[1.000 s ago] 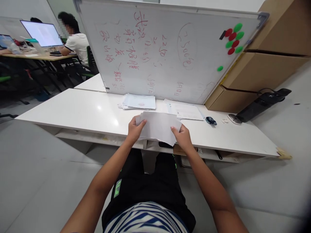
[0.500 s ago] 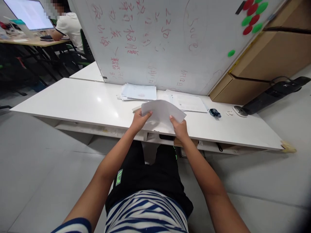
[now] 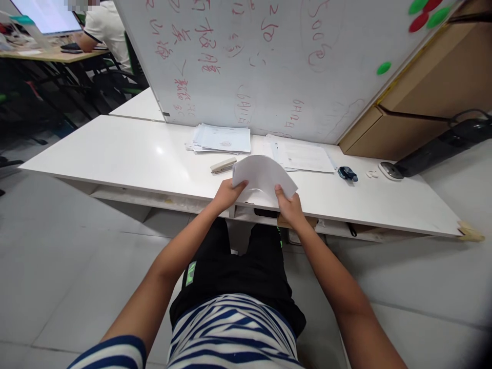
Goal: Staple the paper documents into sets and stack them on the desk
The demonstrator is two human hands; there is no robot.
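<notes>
Between my two hands is a white sheet of paper [image 3: 263, 171], bowed upward in the middle; whether it is one sheet or several I cannot tell. My left hand [image 3: 229, 195] pinches its left side, thumb on top. My right hand [image 3: 289, 206] grips the right corner in the same way. Just left of the paper lies a pale stapler [image 3: 223, 165] on the white desk [image 3: 126, 154]. Behind it rests a stack of papers [image 3: 223, 138], and a second spread of printed papers [image 3: 307, 155] lies to the right.
A whiteboard [image 3: 215, 61] with red writing and round magnets stands along the desk's back. At right are a dark blue object [image 3: 347, 174], small white earbuds [image 3: 372, 174], a black cylinder [image 3: 430, 154] and cardboard boxes [image 3: 426, 77]. A person [image 3: 109, 31] sits at another desk, far left.
The paper bends into a stronger arch, and both hands sit slightly further right in view. More of the stapler shows now. The camera view has shifted a little.
</notes>
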